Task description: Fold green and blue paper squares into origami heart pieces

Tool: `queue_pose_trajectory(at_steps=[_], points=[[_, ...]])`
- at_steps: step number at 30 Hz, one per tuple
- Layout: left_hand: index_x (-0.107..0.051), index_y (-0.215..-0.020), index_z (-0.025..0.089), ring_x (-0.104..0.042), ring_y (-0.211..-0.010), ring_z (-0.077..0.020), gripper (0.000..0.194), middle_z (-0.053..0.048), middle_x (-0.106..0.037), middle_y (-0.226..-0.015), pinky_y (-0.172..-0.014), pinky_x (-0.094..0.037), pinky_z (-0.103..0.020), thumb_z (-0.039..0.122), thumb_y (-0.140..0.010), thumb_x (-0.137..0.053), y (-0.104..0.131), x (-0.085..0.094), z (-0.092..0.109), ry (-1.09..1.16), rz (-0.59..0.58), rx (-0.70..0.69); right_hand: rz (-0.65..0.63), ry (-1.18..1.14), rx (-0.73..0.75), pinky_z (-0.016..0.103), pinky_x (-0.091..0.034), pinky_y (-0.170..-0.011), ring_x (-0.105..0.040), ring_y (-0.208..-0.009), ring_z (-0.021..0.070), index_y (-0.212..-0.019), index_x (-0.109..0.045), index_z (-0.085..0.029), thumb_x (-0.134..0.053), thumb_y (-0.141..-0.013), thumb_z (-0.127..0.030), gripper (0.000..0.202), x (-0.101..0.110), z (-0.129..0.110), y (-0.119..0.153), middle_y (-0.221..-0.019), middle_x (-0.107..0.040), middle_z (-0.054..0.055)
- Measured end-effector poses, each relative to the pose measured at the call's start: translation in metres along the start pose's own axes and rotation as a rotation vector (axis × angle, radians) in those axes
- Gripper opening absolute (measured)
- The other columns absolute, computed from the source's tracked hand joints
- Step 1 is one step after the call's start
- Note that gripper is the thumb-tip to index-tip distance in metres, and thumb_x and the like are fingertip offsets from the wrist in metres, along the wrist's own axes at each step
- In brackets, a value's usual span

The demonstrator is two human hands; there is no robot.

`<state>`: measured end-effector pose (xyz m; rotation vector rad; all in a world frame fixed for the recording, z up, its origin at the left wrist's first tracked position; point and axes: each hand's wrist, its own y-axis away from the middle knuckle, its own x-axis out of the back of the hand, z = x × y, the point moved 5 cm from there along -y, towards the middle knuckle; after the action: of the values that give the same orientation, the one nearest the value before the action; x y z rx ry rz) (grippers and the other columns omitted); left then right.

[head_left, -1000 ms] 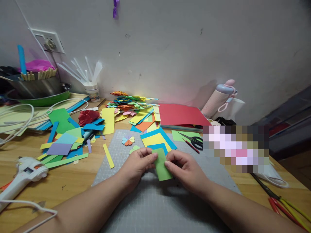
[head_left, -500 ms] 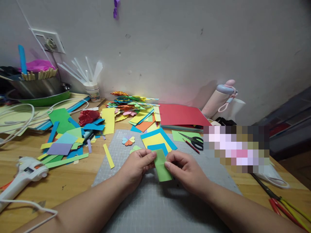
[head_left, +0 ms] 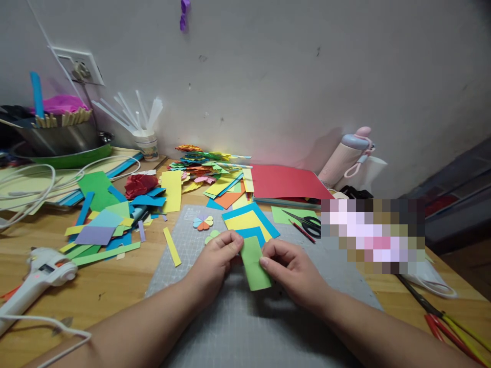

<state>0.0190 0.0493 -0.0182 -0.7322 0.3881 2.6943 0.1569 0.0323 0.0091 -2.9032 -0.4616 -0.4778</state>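
A light green strip of paper (head_left: 255, 268), with a crease across it, is held above the grey cutting mat (head_left: 207, 327). My left hand (head_left: 220, 255) pinches its upper left edge between thumb and fingers. On the other side, my right hand (head_left: 293, 266) grips the right edge with thumb and bent forefinger. Just behind the hands lie blue and yellow paper sheets (head_left: 249, 220). A green paper piece (head_left: 212, 235) is partly hidden by my left hand. Farther left on the mat sits a multicoloured paper flower (head_left: 203, 222).
Black-handled scissors (head_left: 309, 225) and a red pencil (head_left: 302, 231) lie right of the sheets. Coloured paper scraps (head_left: 99, 227) and a white glue gun (head_left: 46, 271) are at the left. Red paper (head_left: 286, 181) and a pink bottle (head_left: 343, 158) stand near the wall. Red-and-yellow-handled pliers (head_left: 445, 317) lie at right.
The green paper strip has tipped slightly and its lower end sits a little lower. My left thumb has shifted a bit left and up along its edge; my right hand is nearly still.
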Motion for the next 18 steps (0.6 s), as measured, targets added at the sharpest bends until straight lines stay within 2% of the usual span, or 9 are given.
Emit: queue_pose_trajectory(at_steps=[3, 5, 8, 18], points=[[-0.062, -0.075, 0.016, -0.049, -0.063, -0.0106, 0.024, 0.002, -0.058, -0.066, -0.061, -0.037, -0.021, 0.035, -0.069, -0.076, -0.001, 0.0022, 0.0022, -0.087, 0.011, -0.028, -0.003, 0.037, 0.026, 0.026, -0.035, -0.057, -0.043, -0.06, 0.0128, -0.064, -0.046, -0.019, -0.051, -0.081, -0.027, 0.019, -0.0013, -0.0037, 0.0002, -0.063, -0.047, -0.002], [-0.064, -0.072, 0.014, -0.049, -0.063, -0.0106, 0.024, 0.002, -0.059, -0.065, -0.061, -0.036, -0.021, 0.034, -0.067, -0.078, -0.0016, 0.0034, 0.0037, -0.138, 0.02, -0.039, -0.017, 0.083, 0.06, 0.027, -0.036, -0.057, -0.044, -0.059, 0.0128, -0.064, -0.046, -0.019, -0.051, -0.081, -0.026, 0.019, -0.0027, -0.0063, 0.0008, -0.063, -0.048, -0.002], [-0.065, -0.066, 0.014, -0.048, -0.061, -0.0106, 0.024, 0.002, -0.059, -0.062, -0.061, -0.035, -0.022, 0.034, -0.067, -0.077, -0.0016, 0.0047, 0.0043, -0.186, 0.036, -0.04, -0.024, 0.118, 0.084, 0.027, -0.037, -0.058, -0.045, -0.059, 0.0129, -0.065, -0.047, -0.019, -0.05, -0.081, -0.025, 0.018, -0.0034, -0.0064, 0.0018, -0.063, -0.049, -0.001], [-0.066, -0.064, 0.014, -0.046, -0.059, -0.0106, 0.027, 0.001, -0.058, -0.06, -0.059, -0.034, -0.023, 0.039, -0.068, -0.074, -0.001, 0.0059, 0.0042, -0.244, 0.047, -0.04, -0.03, 0.124, 0.097, 0.026, -0.036, -0.057, -0.044, -0.059, 0.0123, -0.065, -0.045, -0.02, -0.051, -0.082, -0.024, 0.018, -0.0032, -0.0037, 0.0012, -0.063, -0.048, -0.002]])
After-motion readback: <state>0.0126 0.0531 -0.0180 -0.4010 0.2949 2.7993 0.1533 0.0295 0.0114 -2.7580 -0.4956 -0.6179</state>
